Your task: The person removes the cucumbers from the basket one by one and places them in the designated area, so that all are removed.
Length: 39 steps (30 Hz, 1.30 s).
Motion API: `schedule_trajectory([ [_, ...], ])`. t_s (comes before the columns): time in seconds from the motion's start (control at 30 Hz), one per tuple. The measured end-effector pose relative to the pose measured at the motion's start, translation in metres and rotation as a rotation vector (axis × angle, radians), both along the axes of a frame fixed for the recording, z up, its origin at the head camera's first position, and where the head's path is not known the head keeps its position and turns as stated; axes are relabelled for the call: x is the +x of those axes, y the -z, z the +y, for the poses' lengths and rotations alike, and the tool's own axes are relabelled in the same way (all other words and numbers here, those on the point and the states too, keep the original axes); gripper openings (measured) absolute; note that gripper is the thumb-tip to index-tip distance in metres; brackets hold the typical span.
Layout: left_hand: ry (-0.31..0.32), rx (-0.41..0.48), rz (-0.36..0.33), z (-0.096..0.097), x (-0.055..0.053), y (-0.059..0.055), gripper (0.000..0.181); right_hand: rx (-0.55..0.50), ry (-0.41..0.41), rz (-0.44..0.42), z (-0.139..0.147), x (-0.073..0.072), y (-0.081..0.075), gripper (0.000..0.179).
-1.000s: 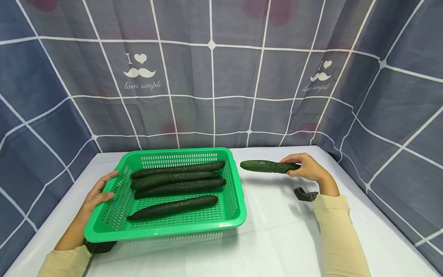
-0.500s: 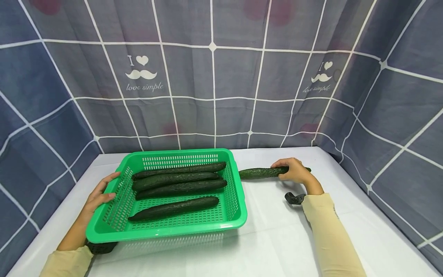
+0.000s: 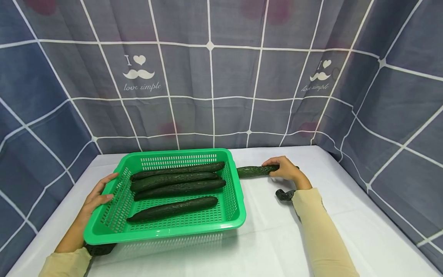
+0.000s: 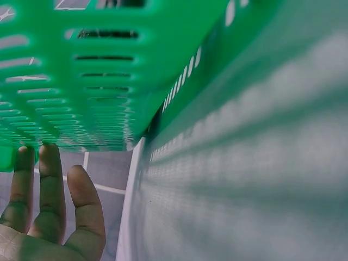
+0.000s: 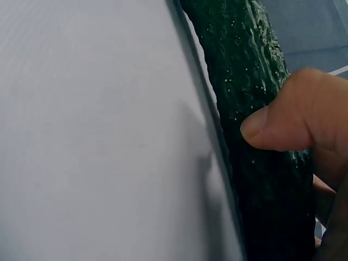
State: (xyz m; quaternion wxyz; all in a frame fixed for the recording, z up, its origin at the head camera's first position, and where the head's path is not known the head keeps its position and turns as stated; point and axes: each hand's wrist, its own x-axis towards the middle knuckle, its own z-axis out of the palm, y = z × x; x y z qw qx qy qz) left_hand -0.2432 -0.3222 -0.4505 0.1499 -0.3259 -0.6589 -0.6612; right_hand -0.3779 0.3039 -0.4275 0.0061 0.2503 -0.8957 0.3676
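My left hand (image 3: 97, 198) holds the left rim of a green slotted plastic basket (image 3: 162, 231), its thumb at the rim. From below, the left wrist view has several fingers (image 4: 50, 190) reaching up to the basket's side. Several dark green cucumbers (image 3: 174, 208) lie inside, three close together toward the back and one apart in front. To the right of the basket, my right hand (image 3: 285, 169) grips another cucumber (image 3: 252, 171) from above, close over the white cloth. The right wrist view shows the thumb (image 5: 277, 125) pressed along its bumpy skin. The basket's rim overlaps this cucumber's left end.
A white cloth (image 3: 270, 238) covers the table. Grey-blue checked curtains (image 3: 235, 77) stand around the back and both sides. Black wrist devices show at the right wrist (image 3: 285, 195) and under the left wrist (image 3: 99, 249).
My right hand has brought the cucumber left and slightly down, until its left end reaches the basket's right side. The left hand and the basket have stayed put.
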Motion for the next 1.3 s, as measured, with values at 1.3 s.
schedule_trajectory([
  [1.3,-0.083,-0.031,-0.056,-0.001,0.001,0.001,0.078,-0.008,0.021,0.009,-0.016,0.013,-0.031,0.043],
])
